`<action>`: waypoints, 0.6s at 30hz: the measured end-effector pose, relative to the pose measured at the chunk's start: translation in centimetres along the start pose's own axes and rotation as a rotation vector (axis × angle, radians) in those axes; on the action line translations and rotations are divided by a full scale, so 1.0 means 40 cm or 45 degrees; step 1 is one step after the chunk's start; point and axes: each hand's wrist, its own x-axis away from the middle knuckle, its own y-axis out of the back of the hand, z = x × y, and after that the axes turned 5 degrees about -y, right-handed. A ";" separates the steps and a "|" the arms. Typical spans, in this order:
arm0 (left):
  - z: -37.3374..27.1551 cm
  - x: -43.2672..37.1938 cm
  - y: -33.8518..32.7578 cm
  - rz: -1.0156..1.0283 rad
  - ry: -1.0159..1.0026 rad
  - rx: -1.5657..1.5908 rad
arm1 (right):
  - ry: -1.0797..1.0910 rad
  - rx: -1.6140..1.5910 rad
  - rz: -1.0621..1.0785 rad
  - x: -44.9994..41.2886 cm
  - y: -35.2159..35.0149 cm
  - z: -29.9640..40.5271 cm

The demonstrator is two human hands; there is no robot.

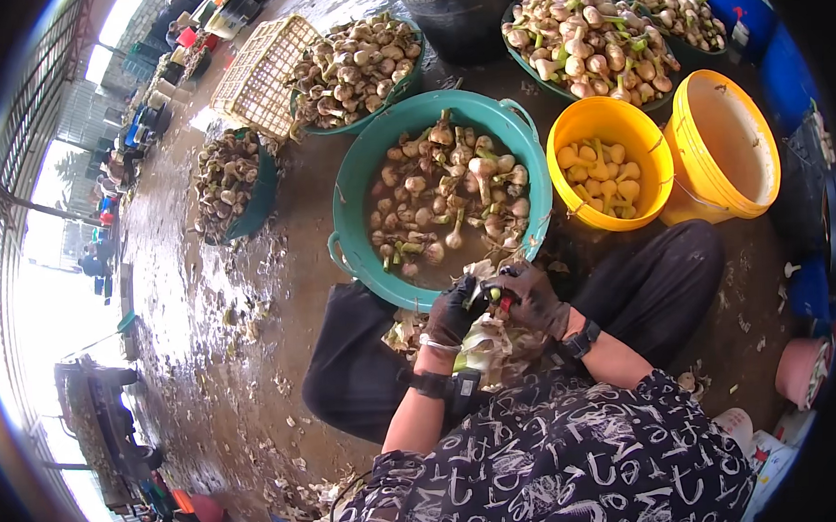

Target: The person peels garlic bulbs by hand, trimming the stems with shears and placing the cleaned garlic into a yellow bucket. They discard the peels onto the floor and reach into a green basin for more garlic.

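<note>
Black gloves cover both hands, which meet over the near rim of a green two-handled tub [359, 152]. My left hand [454, 311] is closed around a garlic bulb with loose papery skin and a green stem; the bulb is largely hidden by the fingers. Close against it, my right hand [533, 302] grips a small tool with a red handle [506, 304], its blade not clearly visible. In the tub, unpeeled garlic bulbs [484, 169] lie in brownish water. Peeled garlic [598, 175] sits in a yellow bucket [613, 223] to the right. Garlic husks [490, 348] are piled between the legs.
Heaped garlic tubs [356, 70] [590, 48] stand beyond, with a smaller one [229, 185] at left. A yellow plastic crate [263, 73] leans beside one. A second yellow bucket [725, 147] tilts at right. Husk scraps litter the wet floor [205, 296]. People are distant at left.
</note>
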 end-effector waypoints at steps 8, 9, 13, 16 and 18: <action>-0.165 0.045 0.105 0.849 0.228 -0.022 | -1.302 -1.769 -0.347 0.014 -0.024 -0.184; -0.183 0.049 0.116 1.062 0.240 -0.302 | -1.379 -1.675 -0.340 0.013 -0.005 -0.163; -0.120 0.031 0.126 1.007 0.077 -0.708 | -1.254 -1.792 -0.419 -0.026 0.061 -0.087; -0.073 -0.109 0.112 0.498 0.372 -0.646 | -0.778 -2.509 -0.252 -0.056 0.151 -0.107; 0.005 -0.201 0.078 0.229 0.354 -0.741 | -0.761 -2.300 -0.157 -0.102 0.226 -0.036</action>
